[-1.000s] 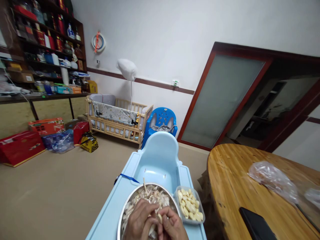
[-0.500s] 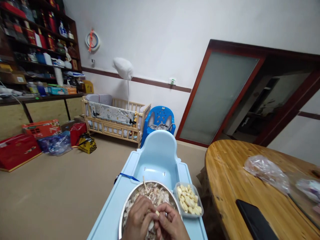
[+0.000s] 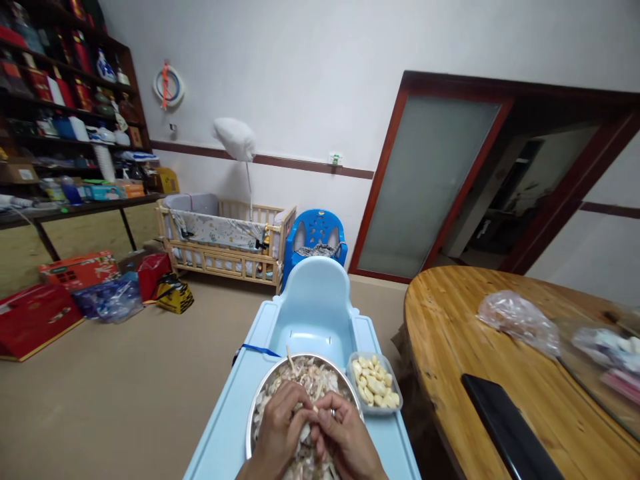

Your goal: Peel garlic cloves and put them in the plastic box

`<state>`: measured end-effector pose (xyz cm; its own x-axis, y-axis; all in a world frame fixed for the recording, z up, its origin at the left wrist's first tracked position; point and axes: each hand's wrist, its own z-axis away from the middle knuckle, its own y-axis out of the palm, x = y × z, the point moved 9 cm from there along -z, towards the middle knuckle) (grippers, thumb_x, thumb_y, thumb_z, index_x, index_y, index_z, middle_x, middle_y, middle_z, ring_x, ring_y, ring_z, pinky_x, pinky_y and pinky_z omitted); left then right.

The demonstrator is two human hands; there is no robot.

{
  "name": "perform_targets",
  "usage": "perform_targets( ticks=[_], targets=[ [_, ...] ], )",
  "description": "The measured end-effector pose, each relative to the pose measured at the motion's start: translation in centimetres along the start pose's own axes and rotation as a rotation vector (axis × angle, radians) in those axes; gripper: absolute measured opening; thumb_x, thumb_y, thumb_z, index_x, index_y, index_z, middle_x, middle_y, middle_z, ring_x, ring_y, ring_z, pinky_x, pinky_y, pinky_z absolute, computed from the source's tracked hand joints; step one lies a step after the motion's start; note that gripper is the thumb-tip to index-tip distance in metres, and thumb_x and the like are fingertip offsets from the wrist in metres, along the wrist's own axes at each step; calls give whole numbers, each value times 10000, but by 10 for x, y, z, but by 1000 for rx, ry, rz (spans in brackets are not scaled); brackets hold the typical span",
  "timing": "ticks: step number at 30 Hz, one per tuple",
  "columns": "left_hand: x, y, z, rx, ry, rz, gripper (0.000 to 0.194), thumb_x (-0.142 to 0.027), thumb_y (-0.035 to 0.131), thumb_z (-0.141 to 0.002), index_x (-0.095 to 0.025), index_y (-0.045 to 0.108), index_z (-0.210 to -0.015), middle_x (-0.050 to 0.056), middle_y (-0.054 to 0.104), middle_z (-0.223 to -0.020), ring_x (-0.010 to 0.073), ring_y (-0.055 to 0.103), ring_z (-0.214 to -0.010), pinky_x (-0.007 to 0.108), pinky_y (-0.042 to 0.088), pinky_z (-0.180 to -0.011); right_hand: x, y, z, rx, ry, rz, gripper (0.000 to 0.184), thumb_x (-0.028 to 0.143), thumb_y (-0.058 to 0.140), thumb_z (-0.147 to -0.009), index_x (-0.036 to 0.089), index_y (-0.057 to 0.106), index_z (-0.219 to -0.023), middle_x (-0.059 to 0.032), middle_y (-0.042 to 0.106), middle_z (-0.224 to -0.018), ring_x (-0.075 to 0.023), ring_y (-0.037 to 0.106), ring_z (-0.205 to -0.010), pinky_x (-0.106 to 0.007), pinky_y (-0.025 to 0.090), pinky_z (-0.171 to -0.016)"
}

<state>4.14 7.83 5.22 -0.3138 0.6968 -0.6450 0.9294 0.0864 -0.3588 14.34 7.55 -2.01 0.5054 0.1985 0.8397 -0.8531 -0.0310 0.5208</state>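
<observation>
My left hand (image 3: 279,430) and my right hand (image 3: 344,437) meet over a metal bowl (image 3: 260,399) full of garlic skins. Both hands are closed, pinching a small garlic clove (image 3: 314,410) between their fingertips. A ring shows on my right hand. To the right of the bowl stands a clear plastic tub (image 3: 375,385) of peeled cloves. Bowl and tub rest on the tray of a pale blue baby chair (image 3: 313,307).
A round wooden table (image 3: 465,347) at right holds a dark phone (image 3: 505,430) and clear plastic bags (image 3: 517,319). Beyond the chair are a blue plastic chair (image 3: 315,233), a wooden crib (image 3: 225,237), red boxes (image 3: 35,313) on the floor and cluttered shelves (image 3: 60,107).
The view has shifted, so the bowl and hands sit a little higher in the frame. My hands stay closed together on the clove over the bowl.
</observation>
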Motion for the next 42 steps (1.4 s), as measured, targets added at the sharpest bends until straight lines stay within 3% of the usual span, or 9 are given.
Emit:
perform_targets(
  ticks=[18,34,42],
  targets=[
    [2,12,-1,104,13,-32,184,-110,401,-805,-206,428,-650,6,519,-626,171,507,-584,256,396,-547,3,2,-3,-15,-44,-59,397,400,828,-541,130,547,-615,-16,651,-421,-54,502,-274,-109,363,-271],
    [0,8,-2,46,28,21,210,-99,382,-827,-199,493,-681,26,555,-673,190,547,-656,277,429,-610,9,0,-6,-26,-100,-52,390,425,780,-627,135,521,-657,-12,646,-493,-45,519,-311,-97,355,-283],
    [3,6,-3,-9,17,15,177,-67,430,-760,-200,519,-684,23,577,-688,196,577,-672,275,451,-610,3,-4,-15,43,-109,-9,435,425,829,-542,148,541,-714,26,615,-404,-48,491,-267,-107,351,-284]
  ],
)
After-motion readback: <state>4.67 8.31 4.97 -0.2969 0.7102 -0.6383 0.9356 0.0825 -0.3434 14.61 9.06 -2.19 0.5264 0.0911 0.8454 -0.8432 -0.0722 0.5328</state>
